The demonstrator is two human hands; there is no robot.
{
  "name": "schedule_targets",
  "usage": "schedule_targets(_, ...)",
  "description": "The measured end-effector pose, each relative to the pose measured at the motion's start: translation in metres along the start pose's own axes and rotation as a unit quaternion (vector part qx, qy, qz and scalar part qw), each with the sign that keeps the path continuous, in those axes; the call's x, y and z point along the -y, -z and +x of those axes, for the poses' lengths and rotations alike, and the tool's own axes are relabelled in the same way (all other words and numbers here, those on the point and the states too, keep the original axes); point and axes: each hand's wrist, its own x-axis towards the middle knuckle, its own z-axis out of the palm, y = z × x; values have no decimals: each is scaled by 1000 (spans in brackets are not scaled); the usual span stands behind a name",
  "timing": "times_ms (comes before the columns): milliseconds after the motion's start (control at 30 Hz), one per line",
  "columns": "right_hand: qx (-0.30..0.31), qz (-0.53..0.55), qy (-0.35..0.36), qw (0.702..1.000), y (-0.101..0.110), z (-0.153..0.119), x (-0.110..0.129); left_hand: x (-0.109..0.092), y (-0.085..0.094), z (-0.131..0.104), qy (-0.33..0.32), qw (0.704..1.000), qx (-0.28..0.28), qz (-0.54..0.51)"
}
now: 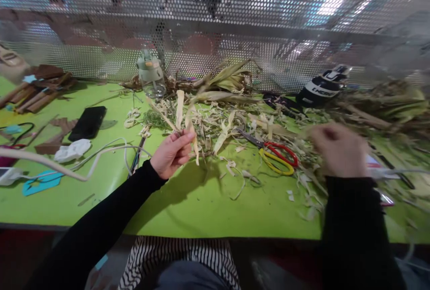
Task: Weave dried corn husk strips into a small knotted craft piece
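Between the thumb and fingers of my left hand (173, 153) is a bundle of dried corn husk strips (180, 106), fanned out above and to the right of the grip. My right hand (339, 149) is raised over the right side of the table, smeared by motion. Its fingers look curled, but whether they hold anything does not show. Scissors with one red and one yellow handle (280, 159) lie on the table between my hands, blades partly among husk scraps. A heap of shredded husk pieces (215, 120) spreads behind my left hand.
A perforated metal screen (215, 35) stands along the table's back. Before it are a clear bottle (151, 75) and a tilted black bottle (322, 86). A black phone (88, 122), white cable (90, 176) and brown pieces (43, 84) lie left. More husks (386, 106) lie right.
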Motion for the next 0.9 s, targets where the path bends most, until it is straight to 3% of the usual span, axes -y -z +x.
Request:
schedule_targets(33,62,13,13,998,-4,-4,15,2,0,1,-6,1000,-4,3)
schedule_targets(67,202,39,26,978,-10,-8,32,4,0,1,-8,1000,-6,13)
schedule_targets(100,273,68,34,959,-18,-12,51,7,-1,2,-7,1000,-8,29)
schedule_targets(200,247,180,51,951,-47,-23,103,18,-2,5,1,993,-28,112)
schedule_targets(300,232,286,74,927,-78,-27,130,27,-1,7,-6,979,-25,201)
schedule_targets(400,175,373,56,909,-94,-27,130,30,0,9,-2,980,-17,201)
schedule_targets(467,183,413,13,892,-94,-28,124,29,1,9,1,989,-15,148)
schedule_targets(533,219,478,-21,851,-89,-30,121,28,1,8,-8,994,-11,110)
schedule_targets(600,253,503,-15,826,-87,-35,125,29,-1,6,-22,993,-11,113)
schedule_targets(667,242,471,16,848,-89,-39,132,30,-4,5,-20,992,-19,124)
schedule_targets(800,134,337,72,929,-99,-44,140,32,-11,4,8,991,-27,129)
schedule_targets(900,72,254,99,959,-104,-44,137,32,-13,4,9,988,-25,149)
